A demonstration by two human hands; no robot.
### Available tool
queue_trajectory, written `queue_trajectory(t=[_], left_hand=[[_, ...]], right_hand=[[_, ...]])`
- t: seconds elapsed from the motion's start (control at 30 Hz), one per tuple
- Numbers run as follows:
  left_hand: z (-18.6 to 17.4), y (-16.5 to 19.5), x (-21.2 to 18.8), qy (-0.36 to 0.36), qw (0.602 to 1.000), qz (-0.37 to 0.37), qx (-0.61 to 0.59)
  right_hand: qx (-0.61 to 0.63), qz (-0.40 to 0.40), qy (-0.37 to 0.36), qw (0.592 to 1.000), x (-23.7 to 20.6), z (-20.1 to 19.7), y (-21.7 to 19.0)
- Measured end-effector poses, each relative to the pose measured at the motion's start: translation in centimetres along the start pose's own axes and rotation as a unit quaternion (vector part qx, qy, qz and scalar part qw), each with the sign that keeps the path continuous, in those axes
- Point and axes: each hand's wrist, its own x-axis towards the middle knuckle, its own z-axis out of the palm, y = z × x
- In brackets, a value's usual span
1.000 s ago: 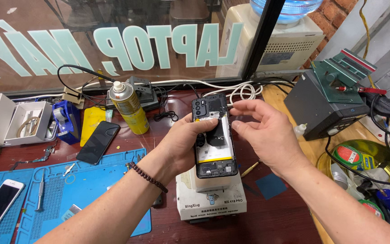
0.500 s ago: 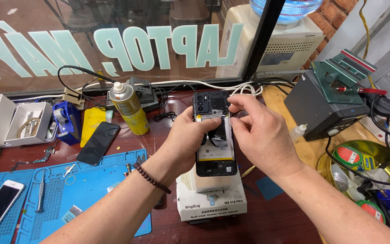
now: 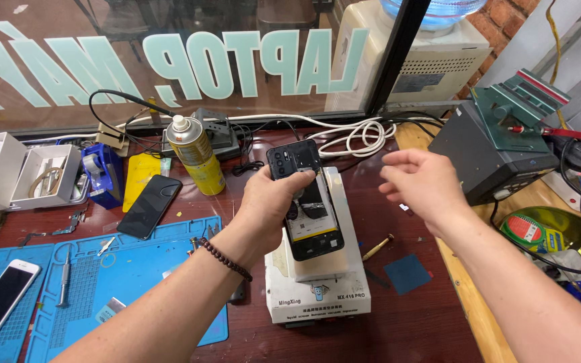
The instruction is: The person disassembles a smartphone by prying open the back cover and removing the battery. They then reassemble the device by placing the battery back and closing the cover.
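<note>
So our right hand (image 3: pixel 419 185) is coming off the opened phone (image 3: pixel 307 205) now. Half a second back it was pinching at the upper edge next to the camera block; now it's hanging off to the side with loose, half-curled fingers, gripping nothing and touching nothing.

Our left hand (image 3: pixel 274 205) is doing all the holding. It's wrapping the phone's left edge, thumb across the inner face, fingers tucked behind where we can't see them. The phone is sitting just above the white heater box (image 3: pixel 317 296), and we can't tell whether its lower end is resting on it.

The bit that matters: the phone's long axis is running away from us, camera end far, lower end near, tilted a touch. It's lying to the left of the free right hand, close but apart, about level with it. The spray can (image 3: pixel 196 156) is standing beyond the left hand's wrist side.
</note>
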Motion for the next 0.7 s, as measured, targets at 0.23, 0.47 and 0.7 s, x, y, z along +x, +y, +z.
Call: queue_trajectory(t=[0.23, 0.47, 0.7], left_hand=[[-0.8, -0.8, 0.4, 0.017, 0.998, -0.040, 0.045], [-0.5, -3.2, 1.2, 0.007, 0.998, -0.012, 0.057], [-0.2, -2.9, 1.6, 0.009, 0.999, -0.001, 0.035]], right_hand=[[-0.065, 0.113, -0.044, 0.990, 3.0, -1.5, 5.5], [0.091, 0.086, -0.097, 0.987, 1.1, 3.2, 3.9], [0.109, 0.065, -0.227, 0.966, -0.3, 6.3, 0.2]])
